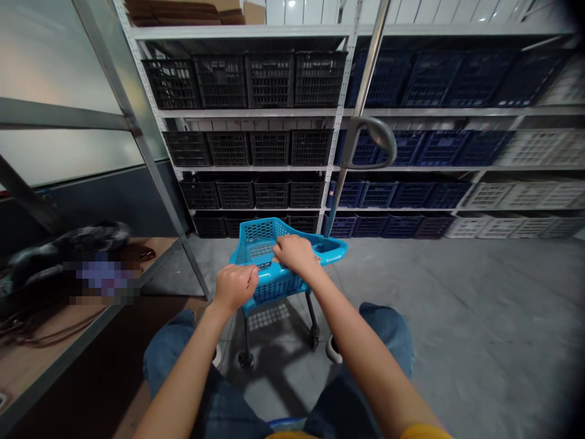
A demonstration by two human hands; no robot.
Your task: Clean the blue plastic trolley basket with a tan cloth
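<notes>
A small blue plastic basket cart [269, 244] on black wheeled legs stands on the grey floor in front of my knees. My left hand [235, 286] is closed in a fist on the basket's near rim. My right hand [297, 253] rests curled over something inside the basket, and what its fingers hold is hidden. A grey metal pole with a curved handle [372, 131] rises from the far side of the cart. I am seated, with my jeans visible at both sides.
Shelving [320, 113] along the far wall holds rows of black, blue and white crates. A metal rack [137, 140] stands at my left, with a dark bag [64, 253] and cords on its wooden shelf. Grey floor spreads to the right.
</notes>
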